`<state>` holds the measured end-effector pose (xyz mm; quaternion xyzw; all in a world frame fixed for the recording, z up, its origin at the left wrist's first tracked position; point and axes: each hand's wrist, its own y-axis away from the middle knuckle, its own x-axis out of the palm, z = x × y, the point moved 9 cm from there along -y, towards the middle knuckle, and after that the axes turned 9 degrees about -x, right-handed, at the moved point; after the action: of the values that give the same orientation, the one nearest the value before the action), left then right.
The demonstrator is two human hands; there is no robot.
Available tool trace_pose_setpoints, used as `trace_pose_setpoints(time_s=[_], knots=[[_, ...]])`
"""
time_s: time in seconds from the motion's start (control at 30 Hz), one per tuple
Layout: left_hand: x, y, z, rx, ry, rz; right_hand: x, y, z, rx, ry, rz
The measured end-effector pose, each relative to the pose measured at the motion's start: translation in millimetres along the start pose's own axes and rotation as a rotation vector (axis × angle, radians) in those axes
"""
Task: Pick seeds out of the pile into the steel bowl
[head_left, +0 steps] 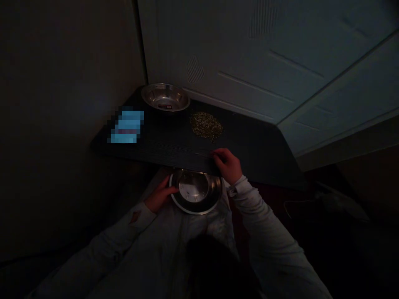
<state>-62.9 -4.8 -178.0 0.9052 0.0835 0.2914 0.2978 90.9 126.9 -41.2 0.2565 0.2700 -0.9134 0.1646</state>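
Note:
My left hand (pixel 160 196) grips the left rim of a steel bowl (pixel 195 192) held just below the front edge of a dark table (pixel 255 153), over my lap. A few small bits lie in the bowl. Resting on the table's front edge right above the bowl is my right hand (pixel 227 164), its fingers curled and pressed down; what they hold, if anything, is too dark to see. A small heap of greenish grains (pixel 206 125) lies on the table a little beyond that hand.
A second steel bowl (pixel 165 97) stands at the table's back left corner. A blurred light-blue object (pixel 126 126) lies at the left. A pale panelled door (pixel 264 54) rises behind the table, a wall stands left. The room is very dark.

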Motion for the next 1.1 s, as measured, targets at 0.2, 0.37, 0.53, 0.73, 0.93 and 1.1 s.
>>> trace_pose_setpoints(time_s=[0.2,0.37,0.53,0.73,0.93,1.1], knots=[[2.9,3.2,-1.8,-0.01,0.006,-0.023,-51.1,0.6,-59.1,0.349,-0.252,-0.159],[2.4,1.4,-0.3,-0.026,-0.011,-0.009,-74.5,16.9,-73.0,0.445,-0.1,-0.108],[-0.8,2.1,-0.3,-0.043,-0.021,-0.05,-58.8,14.3,-66.2,0.389,0.02,-0.042],[1.6,4.0,-2.9,-0.042,-0.014,-0.055,-33.8,-0.2,-45.4,0.298,0.252,0.042],[-0.2,3.9,-1.8,-0.049,-0.036,-0.068,-9.7,1.6,-28.5,0.261,0.27,0.122],[5.8,6.1,-2.8,-0.041,0.013,-0.027,-0.9,3.3,-23.3,0.247,0.133,0.134]])
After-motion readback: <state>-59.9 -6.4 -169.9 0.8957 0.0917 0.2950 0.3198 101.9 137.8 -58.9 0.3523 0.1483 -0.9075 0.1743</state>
